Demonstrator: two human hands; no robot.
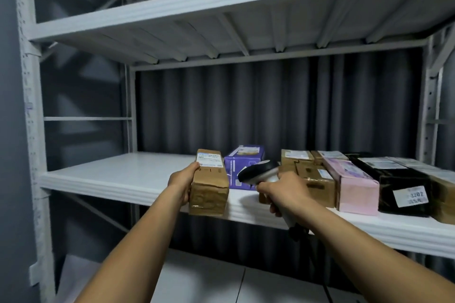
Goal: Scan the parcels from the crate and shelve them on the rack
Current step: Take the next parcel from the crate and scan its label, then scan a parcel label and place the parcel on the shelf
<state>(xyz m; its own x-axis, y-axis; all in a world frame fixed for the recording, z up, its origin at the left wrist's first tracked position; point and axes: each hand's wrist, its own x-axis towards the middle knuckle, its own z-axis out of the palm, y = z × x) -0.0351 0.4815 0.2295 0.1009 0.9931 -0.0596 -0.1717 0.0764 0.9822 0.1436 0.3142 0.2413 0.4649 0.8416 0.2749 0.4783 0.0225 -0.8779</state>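
Observation:
My left hand [182, 183] grips the left side of a long brown cardboard parcel [209, 183] with a white label on top. The parcel lies lengthwise over the front lip of the white rack shelf [118, 174], its near end sticking out past the edge. My right hand [286, 192] holds a black-and-white handheld barcode scanner [258, 171] by its handle, head pointing left toward the parcel. Beside the brown parcel stands a purple box [243, 162]. The crate is out of sight.
A row of parcels fills the shelf's right half: two brown cartons [310, 174], a pink box [354, 187], a black wrapped parcel [398, 184] and another brown one at the frame edge. An upper shelf [221, 0] hangs overhead. A white upright post [32, 130] stands at left.

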